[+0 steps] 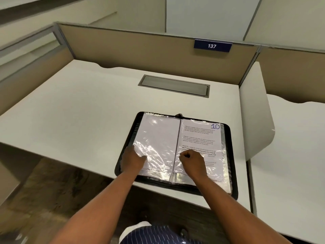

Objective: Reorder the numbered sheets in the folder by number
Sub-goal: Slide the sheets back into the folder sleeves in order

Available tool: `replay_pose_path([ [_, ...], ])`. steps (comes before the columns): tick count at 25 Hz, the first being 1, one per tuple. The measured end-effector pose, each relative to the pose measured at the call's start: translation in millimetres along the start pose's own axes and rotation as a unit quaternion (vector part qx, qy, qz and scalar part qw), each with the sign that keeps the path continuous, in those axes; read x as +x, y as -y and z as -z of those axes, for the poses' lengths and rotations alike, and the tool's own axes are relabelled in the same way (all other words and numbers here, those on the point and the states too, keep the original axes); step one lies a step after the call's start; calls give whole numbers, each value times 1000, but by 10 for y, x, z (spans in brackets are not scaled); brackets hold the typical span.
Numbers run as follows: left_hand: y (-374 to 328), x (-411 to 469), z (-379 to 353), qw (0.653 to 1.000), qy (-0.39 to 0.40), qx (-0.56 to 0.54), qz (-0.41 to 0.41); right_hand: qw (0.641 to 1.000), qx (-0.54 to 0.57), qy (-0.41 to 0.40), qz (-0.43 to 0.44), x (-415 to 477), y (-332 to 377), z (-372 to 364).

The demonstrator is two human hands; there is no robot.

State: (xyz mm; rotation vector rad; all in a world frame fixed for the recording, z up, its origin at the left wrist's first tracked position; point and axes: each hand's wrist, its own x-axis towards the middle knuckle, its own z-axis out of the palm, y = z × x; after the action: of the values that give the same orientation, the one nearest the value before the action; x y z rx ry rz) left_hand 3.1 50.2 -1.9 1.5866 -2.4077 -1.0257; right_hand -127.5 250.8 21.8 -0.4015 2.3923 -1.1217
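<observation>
**Open folder, both hands low on the pages**

The display folder (232, 155) lies open on the white desk (70, 111), towards 5 o'clock and close to the front edge. Its bottom right corner hangs slightly over that edge.

At about 8 o'clock on the folder, the left hand (133, 160) rests on the left sleeve (158, 134). Its fingers lie fairly flat on the crinkled film and the thumb reaches towards 3 o'clock. The paper in that sleeve shows a blank face.

Just right of the spine, near 6 o'clock, the right hand (192, 160) sits on the facing page. Its fingers are curled under, with the thumb against the forefinger. I cannot tell whether they pinch the film or simply rest there.

Under and beyond that hand lies sheet 10 (198, 136), its number handwritten at the 1 o'clock corner.

The sleeves look thin, glossy and slippery, and the sheets light and easily creased. Judging by that, a sheet is best drawn out by its free edge at a pocket's opening while a flat hand steadies the folder. Where the pockets open cannot be made out
</observation>
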Motion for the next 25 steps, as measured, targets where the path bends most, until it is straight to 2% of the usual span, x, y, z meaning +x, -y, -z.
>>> replay_pose_path([
  [6, 5, 262, 110, 996, -61, 64, -14, 999, -39, 6, -6, 129, 264, -387],
  [12, -47, 580, 249, 998, 8, -50, 36, 999, -47, -13, -6, 339, 729, -724],
  [17, -94, 628, 368, 980, 66, -175, 73, 997, -73, -22, -15, 453, 960, -878],
  [21, -286, 429, 387, 973, 84, -213, -25, 995, -83, -36, -30, 558, 1245, -1000],
  [25, -452, 204, 315, 950, 132, -246, -139, 989, -123, -85, -20, 570, 1434, -831],
])
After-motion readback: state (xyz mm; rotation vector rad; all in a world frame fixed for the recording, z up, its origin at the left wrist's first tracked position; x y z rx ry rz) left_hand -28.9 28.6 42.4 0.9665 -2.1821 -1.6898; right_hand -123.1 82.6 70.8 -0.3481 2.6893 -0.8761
